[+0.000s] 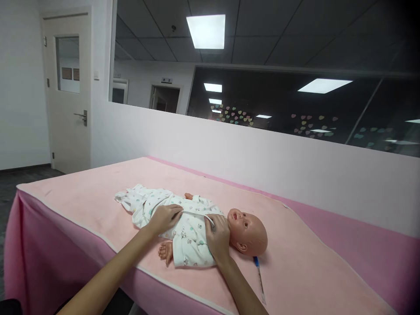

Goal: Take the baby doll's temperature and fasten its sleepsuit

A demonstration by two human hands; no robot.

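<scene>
A baby doll [249, 232] lies on its back on a pink-covered table, its bald head to the right. It wears a white printed outfit [190, 245]. My left hand [166, 218] is over the doll's belly, its fingers closed on one end of a thin white strip [195, 214]. The strip runs across the chest to my right hand [218, 232], whose fingers are bent round its other end near the doll's neck. The doll's own hands stick out of the sleeves on both sides.
A pen-like stick with a blue end [259, 278] lies beside the doll's head. The pink table cover [82, 197] hangs over the near edge. Behind the table stands a white wall [262, 162] with a window. A door [67, 96] is at the left.
</scene>
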